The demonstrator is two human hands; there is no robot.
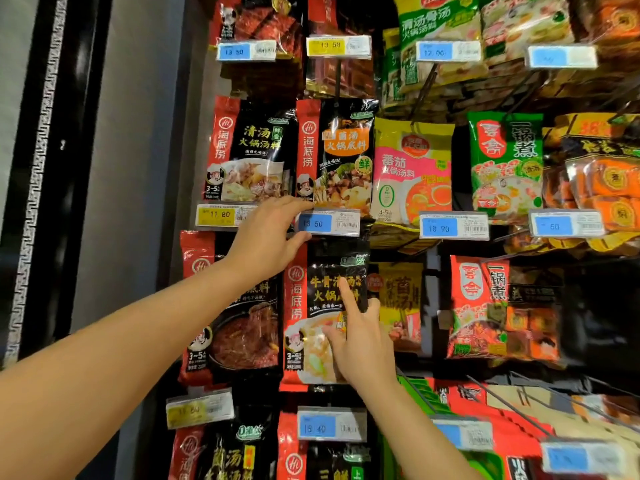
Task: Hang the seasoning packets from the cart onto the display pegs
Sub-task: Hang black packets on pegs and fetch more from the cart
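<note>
Seasoning packet [317, 299], top hidden behind the price tag [330, 223] left hand [266, 237] pinches, pressed by right hand [363, 341].

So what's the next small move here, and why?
Probably push the black-and-red packet further back: the right hand touches its front with a straight index finger, and the left hand pinches the 13.50 price tag above it.
</note>
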